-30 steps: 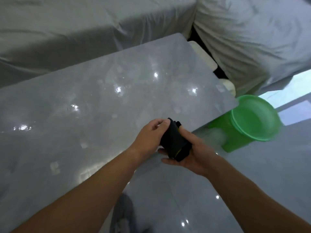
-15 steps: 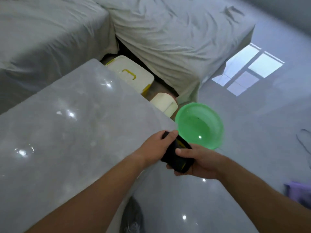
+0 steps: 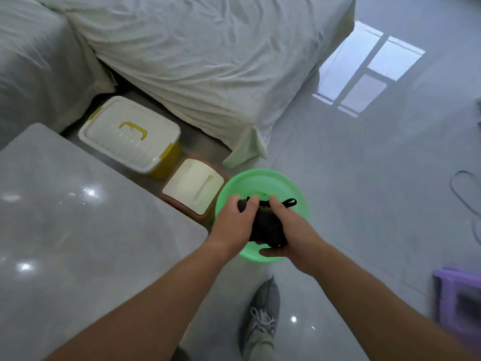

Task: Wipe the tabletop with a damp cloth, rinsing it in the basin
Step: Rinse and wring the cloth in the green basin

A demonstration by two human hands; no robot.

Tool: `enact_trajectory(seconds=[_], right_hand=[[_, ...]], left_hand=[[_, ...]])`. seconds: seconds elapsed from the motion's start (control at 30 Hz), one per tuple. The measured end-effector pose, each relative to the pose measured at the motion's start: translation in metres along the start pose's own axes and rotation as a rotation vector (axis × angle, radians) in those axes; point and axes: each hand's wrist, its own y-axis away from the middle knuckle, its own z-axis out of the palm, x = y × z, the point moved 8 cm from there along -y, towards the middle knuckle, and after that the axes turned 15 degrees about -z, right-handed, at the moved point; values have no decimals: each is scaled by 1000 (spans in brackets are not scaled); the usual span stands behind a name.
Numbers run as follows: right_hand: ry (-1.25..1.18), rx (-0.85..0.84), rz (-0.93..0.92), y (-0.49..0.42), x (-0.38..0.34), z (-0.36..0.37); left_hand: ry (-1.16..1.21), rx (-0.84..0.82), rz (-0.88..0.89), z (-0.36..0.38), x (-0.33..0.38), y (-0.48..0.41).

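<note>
A bunched black cloth (image 3: 265,225) is gripped between both hands directly above the green basin (image 3: 260,178), which stands on the floor past the table's corner. My left hand (image 3: 235,222) clasps the cloth's left side and my right hand (image 3: 289,227) wraps its right side; a small loop of the cloth sticks out toward the right. The glossy grey tabletop (image 3: 78,230) fills the lower left, and both hands are off its edge. The hands hide most of the basin's inside.
A white storage box with yellow handle (image 3: 130,139) and a smaller cream-lidded bin (image 3: 194,188) sit on the floor beside the table. Sheet-covered furniture (image 3: 208,61) lies behind. My grey shoe (image 3: 263,321) is below; a purple object (image 3: 458,295) and a cable (image 3: 466,194) lie at right.
The view swung right and down. Both hands carried the black cloth off the tabletop's corner and over the green basin, still gripping it.
</note>
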Motion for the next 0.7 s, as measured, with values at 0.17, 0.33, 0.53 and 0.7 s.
enact_trajectory(seconds=[0.17,0.33,0.53,0.7], right_hand=[[140,173,83,-57,4,-47],[196,174,21,-94,12,-63],[182,268,-200,-129,18,-71],[283,306,-346,-148,30,-74]], left_hand=[[-10,123,27,51,19,-34],[-63,184,4,73,18,-64],[-119,214,-26,85,12,-105],[-120,220,-84,91,-4,-127]])
